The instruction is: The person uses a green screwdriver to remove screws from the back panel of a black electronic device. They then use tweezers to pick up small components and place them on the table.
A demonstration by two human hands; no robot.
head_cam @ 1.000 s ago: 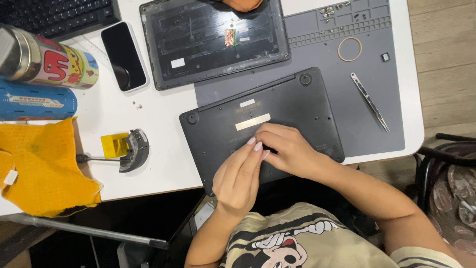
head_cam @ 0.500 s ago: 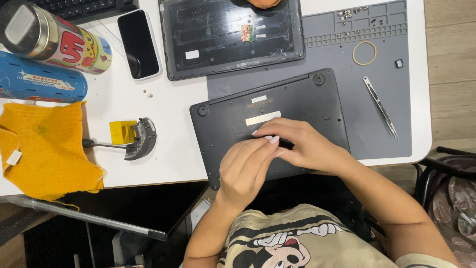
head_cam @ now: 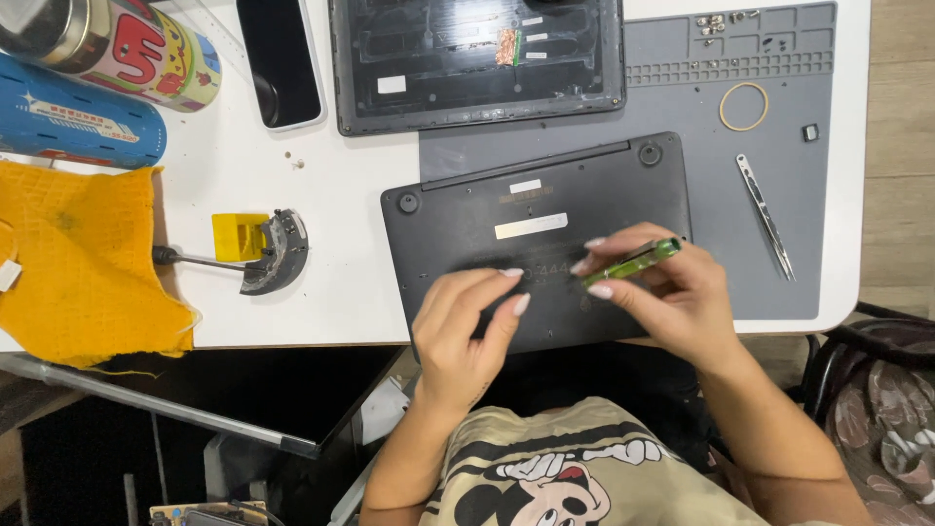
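right hand: pinched around a green-handled screwdriver, thumb and fingertips clamped on the lower half of the handle

screwdriver direction: long axis runs on a slant, handle end up and to the right, the working end down-left toward the middle of the laptop base. it sits just over the lower right part of that base

what i can't see: the tip is buried behind the fingers, so no idea if it's actually touching the plastic or what bit it has

left hand: holding nothing, palm down, fingers stretched toward the other hand, fingertips resting on or just above the base near its front edge, honestly can't tell which

laptop base: dark, flipped bottom-up, lying half on the grey work mat and half on the white table, long side left to right. its near edge is covered by both hands and wrists

further out: a second opened laptop shell above it, cut off by the top of the frame

on the mat: tweezers to the right of the base, a rubber band ring and some tiny screws in the tray slots, too small to count

left side: black phone face up, a colourful can and a blue tube both clipped by the frame edge, yellow cloth, plus a small yellow block next to a curved metal part i can't identify
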